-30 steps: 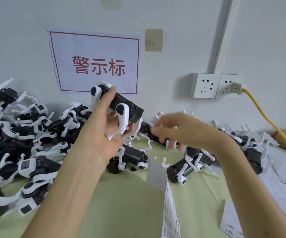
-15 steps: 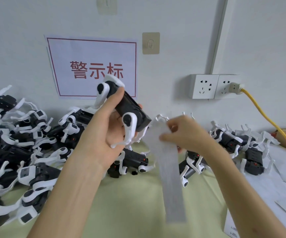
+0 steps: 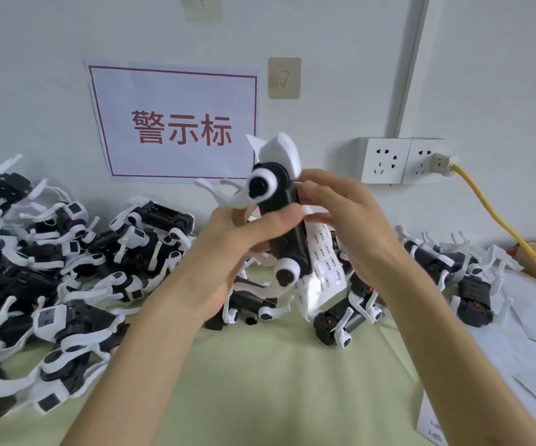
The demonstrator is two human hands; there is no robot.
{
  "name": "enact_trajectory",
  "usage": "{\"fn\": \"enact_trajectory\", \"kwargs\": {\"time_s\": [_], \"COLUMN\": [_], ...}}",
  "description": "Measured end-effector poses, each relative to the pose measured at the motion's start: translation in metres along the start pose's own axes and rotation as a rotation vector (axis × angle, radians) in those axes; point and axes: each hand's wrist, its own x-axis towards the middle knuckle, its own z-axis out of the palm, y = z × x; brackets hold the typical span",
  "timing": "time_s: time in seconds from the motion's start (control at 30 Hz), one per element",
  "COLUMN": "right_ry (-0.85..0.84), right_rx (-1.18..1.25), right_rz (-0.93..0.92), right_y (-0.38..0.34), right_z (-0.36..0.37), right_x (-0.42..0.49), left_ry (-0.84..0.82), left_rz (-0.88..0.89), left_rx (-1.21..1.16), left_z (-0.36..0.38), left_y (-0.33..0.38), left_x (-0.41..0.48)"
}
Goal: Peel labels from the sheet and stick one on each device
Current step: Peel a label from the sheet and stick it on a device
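Observation:
My left hand (image 3: 228,262) grips a black device with white arms (image 3: 279,217), held upright above the green table at the middle of the view. My right hand (image 3: 353,226) is against the device's right side, fingertips touching its upper body. A white label sheet (image 3: 323,272) with rows of small printed labels hangs behind the device and under my right hand. Whether a peeled label sits on a fingertip cannot be told.
A large pile of black-and-white devices (image 3: 67,268) fills the left of the green table (image 3: 260,381); several more devices (image 3: 459,278) lie at the right. White paper sheets (image 3: 517,365) cover the right edge. On the wall are a sign (image 3: 176,123), sockets (image 3: 405,160) and a yellow cable (image 3: 498,220).
My left hand turned the device upright and moved it right. My right hand lifted the label sheet from the table and came in against the device's side.

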Motion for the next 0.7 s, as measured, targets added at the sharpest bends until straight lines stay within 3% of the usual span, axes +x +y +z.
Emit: {"fn": "enact_trajectory", "kwargs": {"time_s": [0.07,0.2,0.33,0.43,0.63,0.7], "right_ry": [0.010,0.191,0.072,0.103,0.218,0.234], "right_rx": [-0.038,-0.153,0.154,0.177,0.157,0.167], "right_rz": [-0.050,-0.060,-0.069,-0.182,-0.240,-0.232], "right_y": [-0.001,0.006,0.008,0.007,0.005,0.005], "right_z": [-0.002,-0.005,-0.008,-0.007,-0.003,-0.003], "right_x": [-0.001,0.002,0.002,0.003,0.003,0.003], "left_ry": [0.079,0.144,0.079,0.041,-0.265,-0.377], "left_rz": [-0.042,-0.089,-0.022,0.005,-0.023,-0.087], "left_rx": [-0.048,-0.280,-0.431,-0.452,-0.489,-0.662], "left_z": [-0.005,-0.018,-0.029,-0.037,-0.049,-0.052], "left_y": [-0.002,-0.003,-0.004,-0.009,-0.017,-0.017], "left_x": [0.001,0.000,-0.002,-0.003,-0.004,-0.007]}}
